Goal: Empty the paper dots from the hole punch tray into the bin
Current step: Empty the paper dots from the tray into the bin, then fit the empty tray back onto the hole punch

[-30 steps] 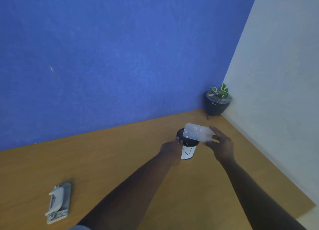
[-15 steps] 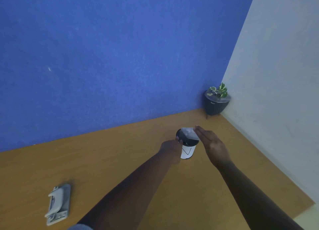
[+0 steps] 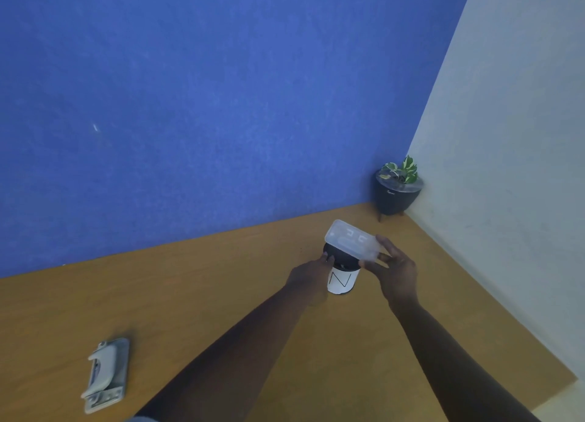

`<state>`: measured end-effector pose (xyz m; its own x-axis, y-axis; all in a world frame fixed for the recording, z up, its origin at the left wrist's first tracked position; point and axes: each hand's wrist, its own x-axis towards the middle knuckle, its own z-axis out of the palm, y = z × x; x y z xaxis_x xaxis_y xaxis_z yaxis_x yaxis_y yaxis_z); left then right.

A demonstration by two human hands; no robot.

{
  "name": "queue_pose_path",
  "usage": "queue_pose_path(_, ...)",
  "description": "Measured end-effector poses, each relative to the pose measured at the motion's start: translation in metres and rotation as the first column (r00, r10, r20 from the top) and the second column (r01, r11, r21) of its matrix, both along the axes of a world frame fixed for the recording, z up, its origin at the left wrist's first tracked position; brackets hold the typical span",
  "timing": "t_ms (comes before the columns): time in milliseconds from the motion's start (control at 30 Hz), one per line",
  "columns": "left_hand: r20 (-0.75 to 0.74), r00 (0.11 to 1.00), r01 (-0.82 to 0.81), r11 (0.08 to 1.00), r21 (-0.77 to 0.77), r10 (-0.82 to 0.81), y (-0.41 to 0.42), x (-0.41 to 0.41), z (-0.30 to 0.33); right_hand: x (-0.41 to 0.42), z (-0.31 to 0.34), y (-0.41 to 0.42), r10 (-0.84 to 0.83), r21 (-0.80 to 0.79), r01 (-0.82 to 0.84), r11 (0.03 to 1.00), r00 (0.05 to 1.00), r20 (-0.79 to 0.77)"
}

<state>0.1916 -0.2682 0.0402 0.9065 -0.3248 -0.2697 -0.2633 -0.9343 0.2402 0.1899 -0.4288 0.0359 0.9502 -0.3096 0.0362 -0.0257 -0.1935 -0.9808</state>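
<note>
One clear tray (image 3: 353, 239), one small bin (image 3: 342, 274), one grey hole punch (image 3: 106, 375) and one potted plant (image 3: 398, 189) share the wooden desk (image 3: 205, 295). The frosted rectangular tray tilts over the bin's dark mouth, pinched at its 4 o'clock end by the right hand (image 3: 394, 271). The left hand (image 3: 311, 276) clasps the bin's rim at 9 o'clock. Paper dots cannot be made out.

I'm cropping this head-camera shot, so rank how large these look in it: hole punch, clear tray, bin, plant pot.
1. Hole punch, largest, though it lies nearest the camera.
2. Clear tray and plant pot look about alike; I won't rank them.
3. Bin, smallest as seen, partly hidden by the tray and the left hand.
</note>
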Motion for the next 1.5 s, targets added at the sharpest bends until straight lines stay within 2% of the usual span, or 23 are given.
queue_pose_path(67, -0.004, 0.99, -0.136, 0.96, -0.244, 0.139, 0.004, -0.002, -0.002, -0.003, 0.002, 0.007, 0.005, 0.103, -0.005, 0.995, 1.0, -0.005)
queue_pose_path(100, -0.071, 0.967, -0.252, 0.86, -0.444, 0.246, 0.006, -0.004, -0.003, -0.005, 0.002, 0.012, 0.012, 0.124, -0.011, 0.992, 1.0, -0.005)
queue_pose_path(133, -0.227, 0.911, -0.406, 0.654, -0.639, 0.344, 0.007, -0.007, -0.002, -0.007, 0.002, 0.017, 0.026, 0.13, -0.025, 0.991, 1.0, -0.007)
queue_pose_path(167, -0.421, 0.828, -0.549, 0.384, -0.743, 0.371, 0.009, -0.01, 0.0, -0.01, 0.002, 0.022, 0.044, 0.134, -0.043, 0.99, 0.999, -0.008)
queue_pose_path(200, -0.577, 0.743, -0.645, 0.129, -0.754, 0.34, 0.012, -0.013, 0.002, -0.013, 0.001, 0.028, 0.067, 0.137, -0.066, 0.988, 0.998, -0.004)
queue_pose_path(233, -0.659, 0.692, -0.678, -0.048, -0.734, 0.294, 0.015, -0.014, 0.003, -0.015, 0.001, 0.034, 0.09, 0.127, -0.09, 0.988, 0.996, 0.005)
queue_pose_path(300, -0.705, 0.659, -0.664, -0.237, -0.709, 0.264, 0.022, -0.018, 0.005, -0.021, -0.001, 0.047, 0.134, 0.067, -0.135, 0.989, 0.991, 0.012)
queue_pose_path(400, -0.725, 0.623, -0.626, -0.369, -0.687, 0.293, 0.035, -0.026, 0.011, -0.029, -0.001, 0.068, 0.206, 0.067, -0.206, 0.976, 0.979, -0.003)
queue_pose_path(533, -0.715, 0.59, -0.608, -0.375, -0.699, 0.375, 0.055, -0.034, 0.015, -0.034, 0.002, 0.087, 0.301, 0.045, -0.301, 0.953, 0.953, -0.011)
queue_pose_path(667, -0.686, 0.568, -0.608, -0.33, -0.722, 0.455, 0.076, -0.044, 0.016, -0.037, 0.009, 0.099, 0.425, 0.338, -0.373, 0.864, 0.9, -0.094)
queue_pose_path(733, -0.673, 0.555, -0.611, -0.309, -0.729, 0.489, 0.085, -0.048, 0.014, -0.036, 0.012, 0.106, 0.434, 0.409, -0.352, 0.842, 0.892, -0.126)
queue_pose_path(900, -0.653, 0.576, -0.642, -0.222, -0.734, 0.493, 0.103, -0.062, 0.013, -0.038, 0.017, 0.126, 0.452, 0.397, -0.324, 0.859, 0.844, -0.288)
queue_pose_path(1100, -0.622, 0.557, -0.663, -0.157, -0.732, 0.55, 0.135, -0.082, 0.005, -0.043, 0.008, 0.148, 0.475, 0.33, -0.364, 0.871, 0.793, -0.382)
queue_pose_path(1167, -0.543, 0.504, -0.655, -0.113, -0.747, 0.671, 0.154, -0.091, -0.003, -0.046, 0.006, 0.157, 0.472, 0.321, -0.361, 0.876, 0.778, -0.414)
queue_pose_path(1267, -0.195, 0.345, -0.723, 0.128, -0.679, 0.918, 0.191, -0.111, -0.017, -0.048, 0.003, 0.165, 0.486, 0.32, -0.374, 0.87, 0.757, -0.436)
queue_pose_path(1300, -0.119, 0.3, -0.765, 0.164, -0.623, 0.946, 0.204, -0.119, -0.022, -0.049, 0.002, 0.168, 0.495, 0.328, -0.379, 0.865, 0.75, -0.439)
queue_pose_path(1400, -0.092, 0.168, -0.867, 0.103, -0.487, 0.982, 0.239, -0.143, -0.037, -0.052, -0.001, 0.177, 0.541, 0.369, -0.406, 0.836, 0.72, -0.434)
queue_pose_path(1500, -0.113, 0.127, -0.926, 0.077, -0.369, 0.985, 0.259, -0.155, -0.05, -0.055, -0.002, 0.184, 0.576, 0.377, -0.441, 0.814, 0.69, -0.438)
